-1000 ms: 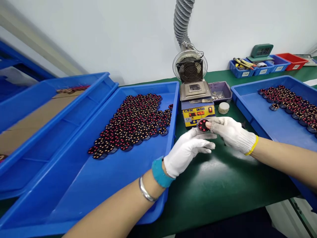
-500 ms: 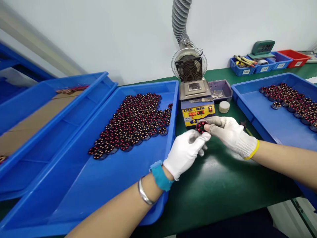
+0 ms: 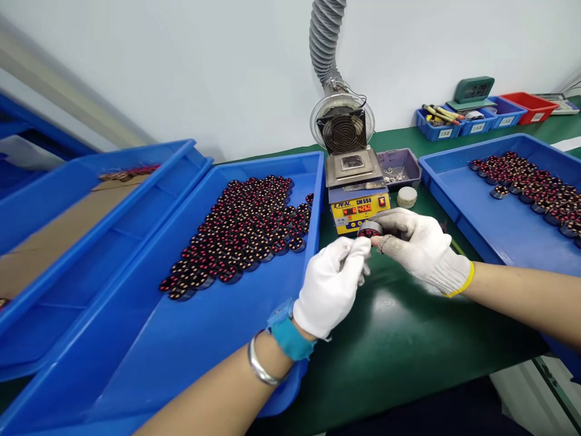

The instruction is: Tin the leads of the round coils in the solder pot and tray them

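Observation:
A round motor stator, with a grey metal rim and dark red and black windings, is held tilted in front of the yellow-faced solder pot. My right hand, in a knitted glove with a yellow cuff, grips its right side; a bare thumb tip shows. My left hand, in a white glove, is closed with its fingertips pinched at the stator's lower edge. Whether they hold the rim or a wire there is hidden. Many similar stators stand packed in the blue tray to the left.
Another blue tray with stators stands at right. Behind are a fume hose, a grey-purple bin, a round white tub, small bins and a clock. A further blue tray lies far left.
The stator has tipped so its grey rim shows more and its wound face less. My left fingertips have moved slightly left and closed into a tighter pinch. The view has shifted slightly.

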Demonstrator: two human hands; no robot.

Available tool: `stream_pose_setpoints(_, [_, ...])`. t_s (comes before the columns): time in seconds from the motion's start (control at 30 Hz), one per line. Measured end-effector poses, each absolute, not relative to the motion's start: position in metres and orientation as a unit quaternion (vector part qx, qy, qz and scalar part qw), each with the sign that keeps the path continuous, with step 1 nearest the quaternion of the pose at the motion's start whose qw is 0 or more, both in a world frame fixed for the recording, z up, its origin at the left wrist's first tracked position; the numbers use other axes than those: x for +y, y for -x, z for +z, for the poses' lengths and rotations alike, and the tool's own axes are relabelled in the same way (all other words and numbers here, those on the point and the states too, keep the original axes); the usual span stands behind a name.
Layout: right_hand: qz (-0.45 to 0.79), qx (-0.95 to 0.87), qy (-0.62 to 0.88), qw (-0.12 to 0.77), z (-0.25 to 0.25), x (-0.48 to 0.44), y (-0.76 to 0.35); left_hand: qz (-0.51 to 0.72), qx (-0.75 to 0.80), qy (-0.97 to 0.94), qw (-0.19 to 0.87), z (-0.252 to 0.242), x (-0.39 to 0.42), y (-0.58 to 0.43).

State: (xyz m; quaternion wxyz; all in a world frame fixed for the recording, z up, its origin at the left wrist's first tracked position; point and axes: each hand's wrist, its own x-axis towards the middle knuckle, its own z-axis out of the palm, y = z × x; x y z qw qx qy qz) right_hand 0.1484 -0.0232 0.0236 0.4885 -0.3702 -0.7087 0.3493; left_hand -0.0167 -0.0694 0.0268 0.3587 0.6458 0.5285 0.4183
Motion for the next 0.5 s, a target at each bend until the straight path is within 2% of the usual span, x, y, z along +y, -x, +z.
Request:
stream_pose_setpoints(0.1, [0.333, -0.707, 0.376, 0.498, 0.027, -0.019, -0.153, 0.39, 0.501, -0.687, 0.353, 0.03, -0.076, 0.02])
stream_pose_setpoints(0.27, [0.318, -0.711, 0.386, 0.494, 0.032, -0.023, -0.152, 0.515, 0.527, -0.601, 0.308, 0.032, -0.069, 0.018])
stream_pose_setpoints(0.5, [0.268, -0.73, 0.415, 0.473, 0.037, 0.003, -0.163, 0.412, 0.552, -0.669, 0.28, 0.027, -0.067, 0.014])
